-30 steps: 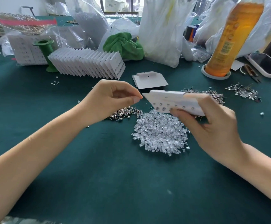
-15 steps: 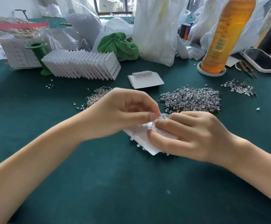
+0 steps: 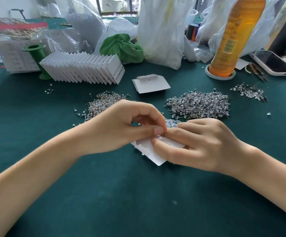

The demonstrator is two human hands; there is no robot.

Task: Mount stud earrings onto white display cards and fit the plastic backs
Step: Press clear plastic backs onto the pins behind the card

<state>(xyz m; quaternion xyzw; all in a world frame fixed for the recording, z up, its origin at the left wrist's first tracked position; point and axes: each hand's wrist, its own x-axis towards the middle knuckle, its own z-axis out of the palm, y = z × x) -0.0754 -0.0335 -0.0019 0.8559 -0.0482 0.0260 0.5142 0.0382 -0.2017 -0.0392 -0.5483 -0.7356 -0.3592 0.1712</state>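
A white display card (image 3: 149, 149) lies low over the green felt, back side up, with thin earring posts sticking out of it. My right hand (image 3: 198, 144) grips the card, thumb beneath and fingers across the top. My left hand (image 3: 126, 127) pinches something tiny between thumb and forefinger right at the card's upper edge; the piece itself is hidden. The pile of clear plastic backs (image 3: 172, 123) is mostly covered by both hands. Stud earrings lie in heaps behind: one large (image 3: 200, 105), one at the left (image 3: 103, 103), one small at the far right (image 3: 249, 91).
A fanned row of filled cards (image 3: 82, 69) stands at the back left beside a green spool (image 3: 36, 60). A blank folded card (image 3: 150, 83) lies mid-table. An orange bottle (image 3: 232, 36), plastic bags (image 3: 161, 29), a green cloth (image 3: 121, 47), snips and phones (image 3: 273, 62) crowd the far edge.
The card came down from raised and tilted to low over the backs pile and turned back side up. My left hand closed in to its edge. Since half a second ago, little has moved.
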